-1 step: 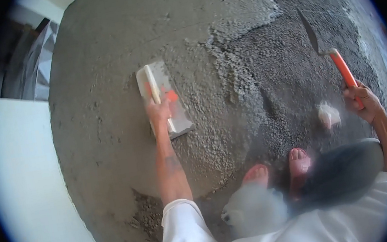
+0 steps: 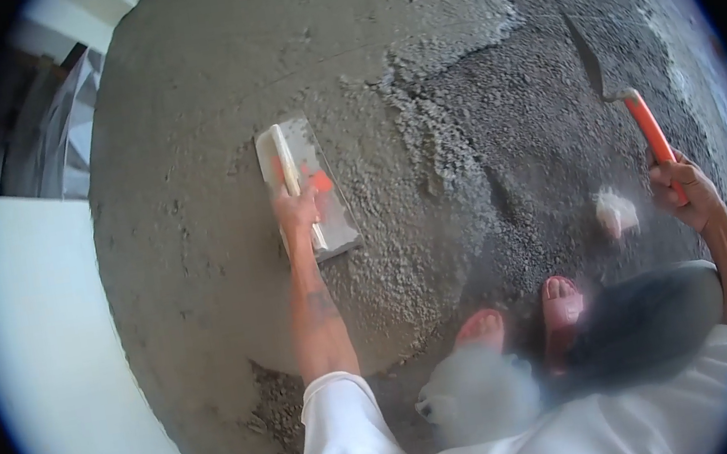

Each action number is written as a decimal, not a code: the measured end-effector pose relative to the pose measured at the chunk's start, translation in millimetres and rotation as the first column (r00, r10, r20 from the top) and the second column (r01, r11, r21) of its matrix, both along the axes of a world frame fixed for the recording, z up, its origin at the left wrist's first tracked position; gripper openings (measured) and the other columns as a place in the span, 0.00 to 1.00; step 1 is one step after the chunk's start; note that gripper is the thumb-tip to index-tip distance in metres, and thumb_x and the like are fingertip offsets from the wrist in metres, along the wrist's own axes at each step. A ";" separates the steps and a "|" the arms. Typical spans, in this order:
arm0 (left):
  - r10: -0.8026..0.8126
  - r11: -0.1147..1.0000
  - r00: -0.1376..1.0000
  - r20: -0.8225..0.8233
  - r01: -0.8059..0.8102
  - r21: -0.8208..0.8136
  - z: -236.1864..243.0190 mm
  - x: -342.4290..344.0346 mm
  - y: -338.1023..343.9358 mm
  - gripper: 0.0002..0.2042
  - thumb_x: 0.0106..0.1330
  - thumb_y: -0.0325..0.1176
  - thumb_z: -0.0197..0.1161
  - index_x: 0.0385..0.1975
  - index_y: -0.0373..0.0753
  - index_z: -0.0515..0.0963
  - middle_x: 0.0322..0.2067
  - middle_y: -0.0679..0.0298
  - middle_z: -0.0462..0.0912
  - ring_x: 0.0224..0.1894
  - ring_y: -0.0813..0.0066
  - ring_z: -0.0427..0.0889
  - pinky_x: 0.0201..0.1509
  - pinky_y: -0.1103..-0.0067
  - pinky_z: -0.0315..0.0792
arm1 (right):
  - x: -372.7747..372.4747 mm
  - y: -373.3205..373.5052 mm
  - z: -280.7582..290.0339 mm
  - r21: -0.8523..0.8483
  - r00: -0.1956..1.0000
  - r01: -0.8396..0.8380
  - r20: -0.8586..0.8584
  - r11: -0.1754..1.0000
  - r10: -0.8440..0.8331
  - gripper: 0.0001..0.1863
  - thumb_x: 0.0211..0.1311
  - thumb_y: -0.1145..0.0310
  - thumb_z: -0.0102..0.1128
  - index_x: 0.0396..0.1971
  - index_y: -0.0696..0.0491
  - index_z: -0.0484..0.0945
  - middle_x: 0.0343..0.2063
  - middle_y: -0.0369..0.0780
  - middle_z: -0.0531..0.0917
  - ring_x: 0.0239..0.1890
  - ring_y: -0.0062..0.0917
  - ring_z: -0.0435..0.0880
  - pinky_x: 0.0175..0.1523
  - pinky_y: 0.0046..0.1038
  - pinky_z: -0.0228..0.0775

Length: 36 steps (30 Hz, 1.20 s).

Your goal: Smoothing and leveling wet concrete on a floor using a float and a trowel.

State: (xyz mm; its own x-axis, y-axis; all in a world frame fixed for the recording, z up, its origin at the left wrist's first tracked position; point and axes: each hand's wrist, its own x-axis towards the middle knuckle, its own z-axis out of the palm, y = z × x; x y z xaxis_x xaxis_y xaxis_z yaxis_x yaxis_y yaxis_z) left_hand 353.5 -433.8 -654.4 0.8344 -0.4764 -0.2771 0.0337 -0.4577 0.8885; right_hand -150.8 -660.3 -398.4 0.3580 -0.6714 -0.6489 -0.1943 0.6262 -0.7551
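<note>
My left hand [image 2: 297, 210] is closed round the pale handle of a rectangular plastering float [image 2: 339, 221], grey with orange patches. The float lies on smoothed wet mortar [image 2: 190, 196], its right edge beside a rougher, grainy band. My right hand [image 2: 689, 190] grips the orange handle of a pointed trowel [image 2: 649, 123], held out to the right. Its narrow metal blade points away from me, over dark, loose, crumbly mortar [image 2: 549, 86]. I cannot tell whether the blade touches that surface.
A white wall [image 2: 44, 350] borders the floor at left, with wrapped items [image 2: 76, 129] beyond it. A crumpled whitish plastic bag [image 2: 615, 213] lies near my right hand. My feet in pink sandals [image 2: 564, 310] stand on the darker ground. A ragged ridge [image 2: 435, 141] divides smooth from loose mortar.
The view has shifted very slightly. Both hands keep their hold on the float and the trowel, with hardly any visible movement.
</note>
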 end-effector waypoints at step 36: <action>-0.048 0.998 0.999 -0.001 0.048 0.032 -34.4 -123.2 -198.5 0.26 0.52 0.27 0.67 0.54 0.31 0.72 0.44 0.52 0.82 0.45 0.62 0.83 0.51 0.70 0.76 | -72.6 26.4 49.5 -0.188 0.967 0.232 -0.067 0.954 -0.248 0.24 0.48 0.73 0.62 0.48 0.57 0.68 0.20 0.29 0.68 0.11 0.10 0.59 0.16 0.14 0.51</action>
